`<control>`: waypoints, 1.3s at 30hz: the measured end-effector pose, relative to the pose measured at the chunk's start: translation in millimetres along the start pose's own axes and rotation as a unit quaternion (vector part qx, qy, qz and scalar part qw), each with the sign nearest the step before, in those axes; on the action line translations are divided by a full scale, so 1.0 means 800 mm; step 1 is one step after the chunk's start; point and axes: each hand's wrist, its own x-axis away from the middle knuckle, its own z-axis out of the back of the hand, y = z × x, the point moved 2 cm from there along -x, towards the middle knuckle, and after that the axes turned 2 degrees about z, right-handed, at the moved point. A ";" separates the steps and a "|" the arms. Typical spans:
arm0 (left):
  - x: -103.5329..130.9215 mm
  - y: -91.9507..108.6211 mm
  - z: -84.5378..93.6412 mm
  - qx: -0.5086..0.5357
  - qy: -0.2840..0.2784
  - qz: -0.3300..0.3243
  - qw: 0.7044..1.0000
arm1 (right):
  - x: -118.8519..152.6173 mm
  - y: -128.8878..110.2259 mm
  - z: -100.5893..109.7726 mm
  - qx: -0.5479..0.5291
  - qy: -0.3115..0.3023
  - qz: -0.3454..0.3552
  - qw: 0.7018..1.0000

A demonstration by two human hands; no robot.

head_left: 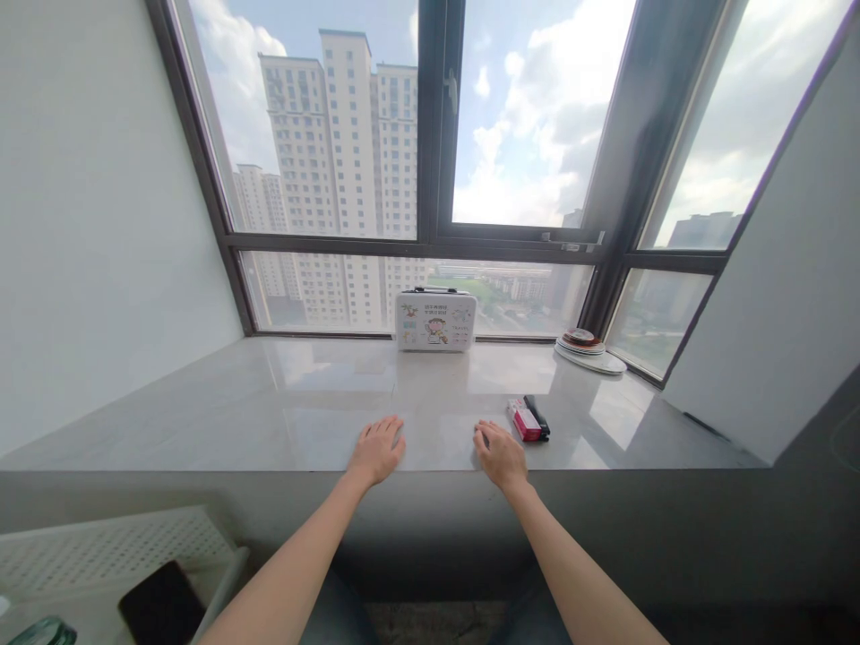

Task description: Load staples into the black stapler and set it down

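Note:
My left hand [377, 450] rests palm down near the front edge of the glossy window sill [440, 452], its fingers stretched out and nothing in it. To the right, my right hand [501, 452] lies on the same surface with fingers loosely bent and a small gap by the thumb; it appears to hold nothing. Just beyond that hand sits a small red and white box [524, 421]. Against the box's right side lies a slim black object [537, 417], perhaps a stapler. Farther back, a white case [436, 321] with a black handle and cartoon print stands upright by the window.
A stack of round, plate-like discs [586, 349] sits at the sill's back right corner. At the lower left is a white perforated cart or rack [117, 554], with a dark flat device [162, 605] and a green glass item [46, 632]. Walls flank both sides.

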 end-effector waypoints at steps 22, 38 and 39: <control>0.001 0.006 0.005 -0.013 -0.017 -0.003 1.000 | -0.009 -0.014 0.012 -0.004 0.016 0.029 0.999; -0.004 0.018 0.023 0.016 0.006 0.006 1.000 | -0.023 -0.007 0.004 0.021 0.013 0.026 0.999; -0.004 0.018 0.023 0.016 0.005 0.006 1.000 | -0.023 -0.007 0.003 0.023 0.012 0.026 0.999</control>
